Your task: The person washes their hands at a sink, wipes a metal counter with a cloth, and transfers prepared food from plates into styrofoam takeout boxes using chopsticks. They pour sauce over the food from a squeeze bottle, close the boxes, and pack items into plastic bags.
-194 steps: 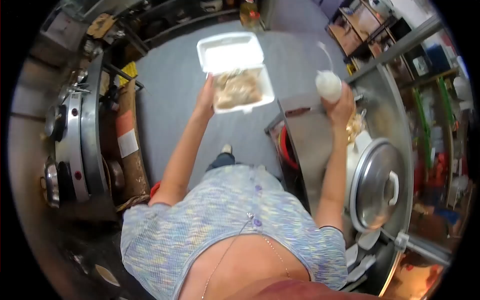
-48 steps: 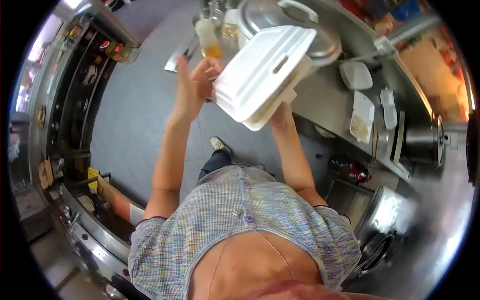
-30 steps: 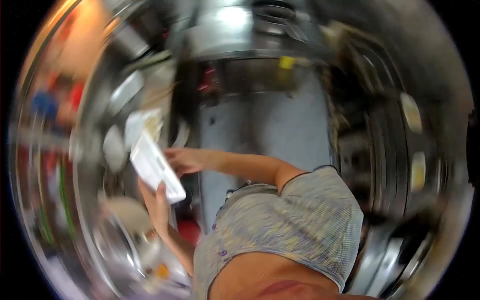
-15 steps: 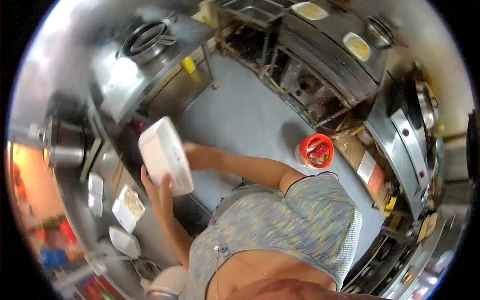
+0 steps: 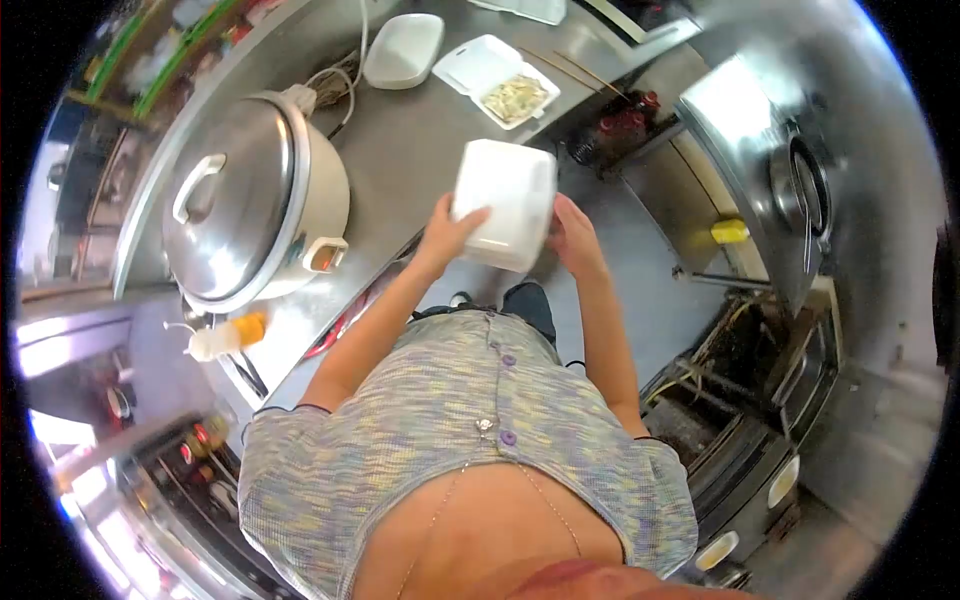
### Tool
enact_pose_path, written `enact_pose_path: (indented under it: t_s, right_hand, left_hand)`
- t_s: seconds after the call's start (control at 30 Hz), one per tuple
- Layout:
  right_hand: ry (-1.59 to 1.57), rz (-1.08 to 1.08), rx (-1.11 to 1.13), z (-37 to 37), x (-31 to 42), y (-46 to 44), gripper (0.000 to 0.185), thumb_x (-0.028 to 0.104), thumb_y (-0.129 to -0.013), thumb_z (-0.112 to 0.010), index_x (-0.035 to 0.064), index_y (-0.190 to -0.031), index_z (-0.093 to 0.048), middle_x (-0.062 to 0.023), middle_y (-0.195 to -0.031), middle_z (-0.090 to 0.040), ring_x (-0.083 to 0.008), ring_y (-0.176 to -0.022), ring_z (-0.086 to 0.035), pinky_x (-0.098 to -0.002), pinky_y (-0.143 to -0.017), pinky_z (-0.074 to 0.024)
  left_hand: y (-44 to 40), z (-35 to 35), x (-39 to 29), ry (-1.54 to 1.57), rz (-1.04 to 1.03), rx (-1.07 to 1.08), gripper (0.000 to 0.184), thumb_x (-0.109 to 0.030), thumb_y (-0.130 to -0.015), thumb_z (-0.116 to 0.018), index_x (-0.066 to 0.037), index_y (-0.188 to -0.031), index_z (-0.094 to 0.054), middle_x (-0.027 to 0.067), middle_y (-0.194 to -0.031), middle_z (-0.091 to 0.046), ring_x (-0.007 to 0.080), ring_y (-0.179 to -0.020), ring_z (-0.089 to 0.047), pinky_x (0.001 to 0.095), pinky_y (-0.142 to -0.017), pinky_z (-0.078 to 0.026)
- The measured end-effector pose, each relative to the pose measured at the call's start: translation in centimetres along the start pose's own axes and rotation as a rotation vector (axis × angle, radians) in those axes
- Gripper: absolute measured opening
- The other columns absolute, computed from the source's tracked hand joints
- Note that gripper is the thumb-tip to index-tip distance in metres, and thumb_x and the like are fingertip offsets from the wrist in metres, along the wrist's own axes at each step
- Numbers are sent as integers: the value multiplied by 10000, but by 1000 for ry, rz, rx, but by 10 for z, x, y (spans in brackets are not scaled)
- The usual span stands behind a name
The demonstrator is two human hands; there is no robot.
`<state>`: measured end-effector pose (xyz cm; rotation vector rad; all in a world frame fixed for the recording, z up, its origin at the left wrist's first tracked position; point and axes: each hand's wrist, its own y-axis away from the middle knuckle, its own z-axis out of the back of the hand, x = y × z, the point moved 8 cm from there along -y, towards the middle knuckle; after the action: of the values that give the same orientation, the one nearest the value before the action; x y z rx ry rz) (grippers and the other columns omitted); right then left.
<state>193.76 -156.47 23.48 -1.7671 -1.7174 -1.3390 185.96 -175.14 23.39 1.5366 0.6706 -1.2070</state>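
we hold the white foam box (image 5: 505,195) just beyond the counter (image 5: 400,190) edge, left hand (image 5: 447,237) clamped on it, right hand (image 5: 576,238) at its right side, grip unclear, open food box (image 5: 468,66) far, lidded pot (image 5: 240,200) left

A white rectangular foam box (image 5: 507,190) hides its contents and some fingers of the left grip (image 5: 447,240). Beyond it, the frame's upper edge crops a white foam container (image 5: 530,8); left of it, a round silver lid (image 5: 250,215) conceals the inside of a cream cooker (image 5: 325,190).

Grey floor (image 5: 640,275) separates the steel counter (image 5: 395,150) from a steel table (image 5: 752,155) — glare whitens the table's corner nearest the counter. Green-edged shelves (image 5: 187,55) stand beyond the counter's back edge — a metallic-looking wall (image 5: 880,400) beyond the table's far edge.
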Motion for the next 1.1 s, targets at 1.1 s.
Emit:
enact_pose_path:
  t_s: [1.1]
  right_hand:
    - [-391,-447,-104,78,-8,-293,318,253,-838,-504,31,-1064,-472,-98,-969,-533,-224,-833,-532,-385,-770,-437]
  left_hand:
    - [-312,-65,-35,-1002,-169,-131,973,-622,-513,-682,-88,-1263,-368,176,-1088,-545,340,-985,-535,393,-866,-418]
